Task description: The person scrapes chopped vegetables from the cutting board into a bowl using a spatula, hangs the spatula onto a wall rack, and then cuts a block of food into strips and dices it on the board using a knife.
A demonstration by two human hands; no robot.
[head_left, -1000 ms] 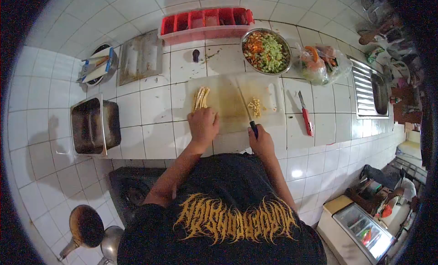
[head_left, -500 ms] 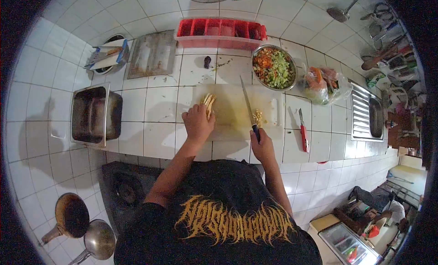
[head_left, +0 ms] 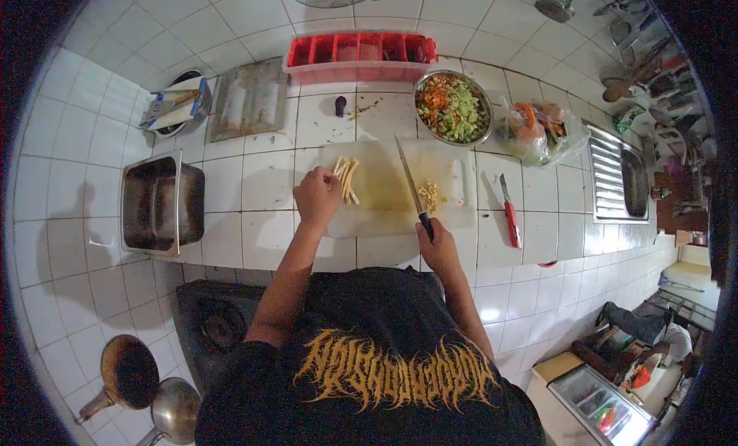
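Observation:
Pale yellow strips lie side by side on the left part of a translucent cutting board. My left hand is at their left edge, fingers closed near the strips; what is between the fingertips is too small to tell. My right hand grips the dark handle of a long knife, whose blade points away from me over the board. Just right of the blade is a small pile of diced pale pieces.
A steel bowl of chopped vegetables stands behind the board, beside a plastic bag. A red-handled knife lies to the right. Farther back is a red divided container; a metal pan is at left.
My left hand has moved off the top of the strips to their left side, leaving more of them showing. The camera view has shifted. My right hand still holds the knife.

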